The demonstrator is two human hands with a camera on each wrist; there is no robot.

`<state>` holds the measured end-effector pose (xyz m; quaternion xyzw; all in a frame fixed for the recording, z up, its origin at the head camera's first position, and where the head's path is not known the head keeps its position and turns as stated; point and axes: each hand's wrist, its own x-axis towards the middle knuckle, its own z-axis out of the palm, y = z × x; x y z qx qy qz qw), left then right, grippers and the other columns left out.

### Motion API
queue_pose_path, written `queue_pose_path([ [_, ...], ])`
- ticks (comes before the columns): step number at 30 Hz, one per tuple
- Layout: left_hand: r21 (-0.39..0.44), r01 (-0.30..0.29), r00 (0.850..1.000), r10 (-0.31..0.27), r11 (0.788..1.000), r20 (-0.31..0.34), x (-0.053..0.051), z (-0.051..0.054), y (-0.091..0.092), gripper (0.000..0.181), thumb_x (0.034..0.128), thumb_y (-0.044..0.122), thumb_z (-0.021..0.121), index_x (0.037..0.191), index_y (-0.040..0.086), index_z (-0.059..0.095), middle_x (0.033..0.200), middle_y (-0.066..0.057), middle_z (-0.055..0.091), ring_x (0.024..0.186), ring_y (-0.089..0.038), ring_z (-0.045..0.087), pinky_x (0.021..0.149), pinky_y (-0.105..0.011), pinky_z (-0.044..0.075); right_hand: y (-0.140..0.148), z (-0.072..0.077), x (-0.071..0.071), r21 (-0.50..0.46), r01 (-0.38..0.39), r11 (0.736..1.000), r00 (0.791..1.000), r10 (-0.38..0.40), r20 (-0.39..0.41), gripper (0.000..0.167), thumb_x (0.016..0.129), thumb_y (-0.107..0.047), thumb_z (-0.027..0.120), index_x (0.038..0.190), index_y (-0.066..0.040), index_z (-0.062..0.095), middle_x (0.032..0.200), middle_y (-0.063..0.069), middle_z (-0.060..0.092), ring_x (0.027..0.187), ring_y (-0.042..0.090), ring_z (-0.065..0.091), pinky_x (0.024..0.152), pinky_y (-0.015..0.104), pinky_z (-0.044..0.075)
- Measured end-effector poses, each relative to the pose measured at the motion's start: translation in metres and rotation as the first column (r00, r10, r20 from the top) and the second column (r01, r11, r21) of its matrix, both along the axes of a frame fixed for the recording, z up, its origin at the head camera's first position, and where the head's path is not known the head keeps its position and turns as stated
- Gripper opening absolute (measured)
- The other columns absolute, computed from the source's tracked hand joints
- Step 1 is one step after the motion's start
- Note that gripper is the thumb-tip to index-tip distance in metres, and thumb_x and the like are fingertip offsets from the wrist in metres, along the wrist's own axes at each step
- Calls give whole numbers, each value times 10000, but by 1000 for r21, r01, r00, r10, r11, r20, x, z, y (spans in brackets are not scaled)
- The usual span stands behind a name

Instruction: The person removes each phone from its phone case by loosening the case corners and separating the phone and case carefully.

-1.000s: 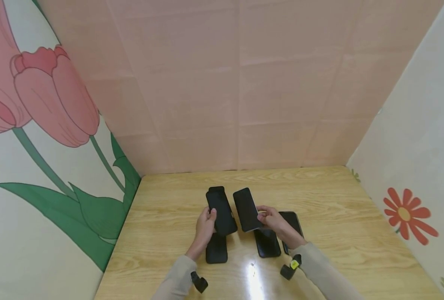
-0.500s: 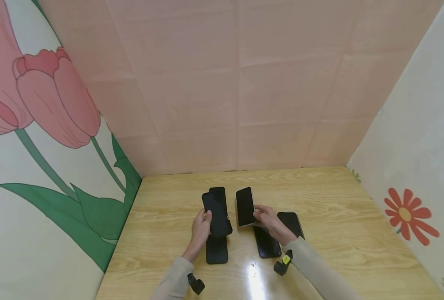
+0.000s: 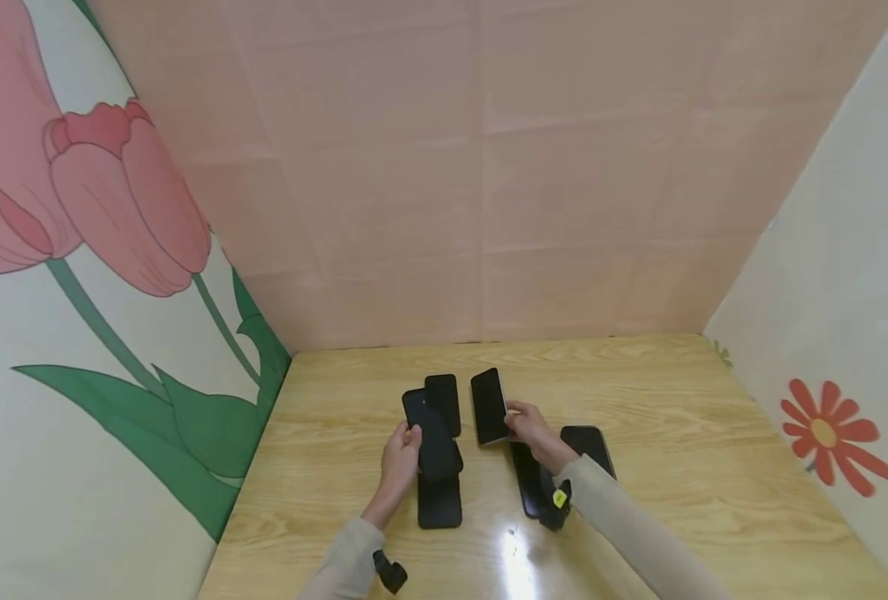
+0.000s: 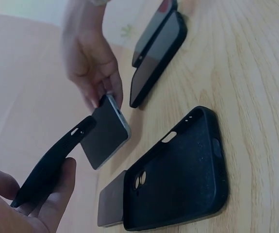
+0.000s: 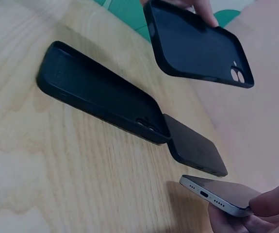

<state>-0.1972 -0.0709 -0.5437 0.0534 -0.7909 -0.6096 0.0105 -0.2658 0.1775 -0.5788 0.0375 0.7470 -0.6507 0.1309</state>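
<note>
My left hand (image 3: 401, 458) grips a thin black phone case (image 3: 432, 446) by its left side, raised above the table. In the right wrist view its hollow inside and camera holes are visible. To the right, my right hand (image 3: 531, 429) pinches a silver-edged smartphone (image 3: 489, 406) by its side, dark screen showing, its port end (image 5: 205, 194) toward the right wrist camera. The phone and the held case are apart. Beneath the held case a second black phone case (image 4: 178, 179) lies hollow side up. A flat dark slab (image 5: 197, 145), phone or case unclear, lies touching its far end.
Two dark-screened phones, one nearer the middle (image 3: 524, 483) and one farther right (image 3: 589, 446), lie partly under my right arm. The wooden table (image 3: 323, 417) ends at a pink back wall (image 3: 481, 208). Painted walls stand left and right.
My left hand has shifted a little left with the case, uncovering more of the far slab. My right hand has moved slightly left and away with the phone, which is tilted differently.
</note>
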Motion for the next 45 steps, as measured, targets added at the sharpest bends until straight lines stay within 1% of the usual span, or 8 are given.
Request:
queue_pose_path([
  [4,1,1,1000,-2,1000,4,1,-1,1,398,1069,224,443,1343,-56,516,921,-157,654,638,-175,563,553,-334,485,-1,-2,-7,11,22,1000,1000,-22,8,454,971,66,415,1404,187,348,1084,318,600,924,316,604,895,534,490],
  [11,2,23,1000,-23,1000,1,3,-5,2,378,1070,231,444,1306,-49,538,859,-137,651,623,-188,573,593,-450,521,0,-6,-13,46,24,999,999,-26,38,459,985,56,406,1424,173,336,1135,349,589,995,392,590,905,542,477],
  [17,13,31,1000,-31,999,-2,3,-5,2,390,1068,242,451,1314,-48,537,887,-138,667,672,-194,601,584,-363,508,0,-7,-16,41,11,999,998,-13,56,451,1020,32,379,1448,157,311,1221,372,552,1099,437,575,958,558,448],
  [24,-7,45,999,-46,999,-16,1,-9,2,379,1067,237,455,1291,-53,552,927,-161,688,754,-221,637,662,-365,517,-1,-4,-18,-5,12,1000,997,-12,73,477,1015,33,345,1472,148,267,1372,394,404,1228,458,469,1003,581,401],
  [28,-12,44,999,-44,999,-7,1,-10,1,377,1068,231,450,1298,-51,549,913,-154,684,739,-213,634,658,-373,522,-2,-5,-19,-15,5,1000,997,-4,81,481,1019,23,350,1467,165,246,1443,410,305,1321,489,366,1023,573,388],
  [32,-8,48,999,-48,999,4,2,-10,1,371,1070,230,443,1300,-41,551,892,-136,676,698,-193,618,640,-394,530,-2,-6,-19,-19,1,1000,996,0,87,476,1022,17,351,1450,190,234,1473,413,242,1360,510,286,1038,562,376],
  [38,-15,52,999,-52,999,0,3,-10,2,362,1069,224,444,1292,-36,560,885,-122,678,700,-175,611,655,-381,520,-2,-8,-22,-28,15,1000,996,-12,85,485,1020,0,368,1444,200,240,1467,409,264,1355,505,304,1062,563,344],
  [45,-8,57,998,-57,998,9,3,-12,1,358,1069,221,446,1276,-47,560,855,-114,665,665,-168,599,636,-388,521,0,-9,-21,-9,-10,1000,998,11,69,497,1018,-21,385,1439,203,248,1458,407,289,1356,503,306,1069,570,331],
])
